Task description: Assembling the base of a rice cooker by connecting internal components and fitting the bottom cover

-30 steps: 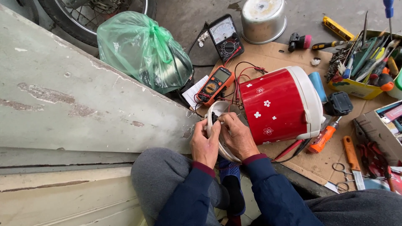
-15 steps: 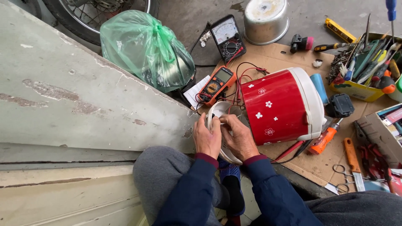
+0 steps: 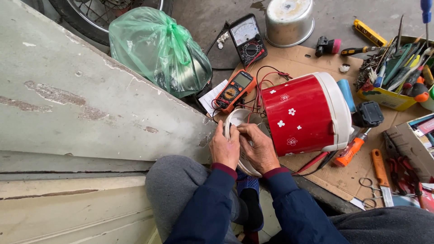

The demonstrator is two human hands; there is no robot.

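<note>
— Left hand [image 3: 224, 149]?
— Pinched shut on a small dark part at the white base plate [image 3: 239, 119], lower centre of frame.
— Right hand [image 3: 260, 149]?
— Fingers closed on that same part — touching the left.
— Red cooker [image 3: 298, 113]?
— On its side, centre right, against the plate; orange multimeter [image 3: 235, 88] just above.

The cooker [image 3: 304, 113] was red with white flowers, the bag [image 3: 158, 49] green, the meter [image 3: 233, 89] apparently orange.
</note>
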